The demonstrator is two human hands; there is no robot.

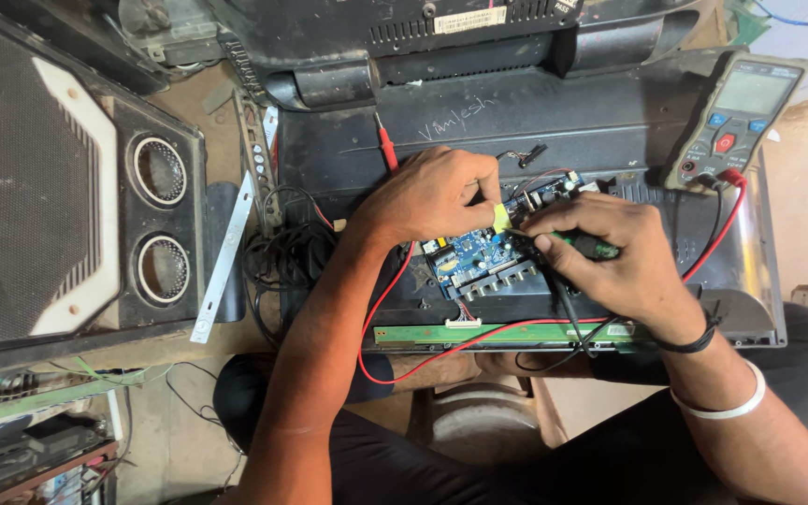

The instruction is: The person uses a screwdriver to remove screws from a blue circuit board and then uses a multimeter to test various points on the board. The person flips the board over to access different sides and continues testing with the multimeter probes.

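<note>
Blue circuit board (pixel 468 257) lies on the black panel (pixel 479 140), directly under both hands. Left hand (pixel 434 194) pinches a red probe (pixel 386 148), long axis pointing away; right hand (pixel 610 254), nearer, is closed on a green-handled tool (pixel 584 244).

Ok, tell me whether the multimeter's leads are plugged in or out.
Plugged in, at least the red one: the red lead runs into a bottom socket of the multimeter. The black lead's plug cannot be told.
</note>
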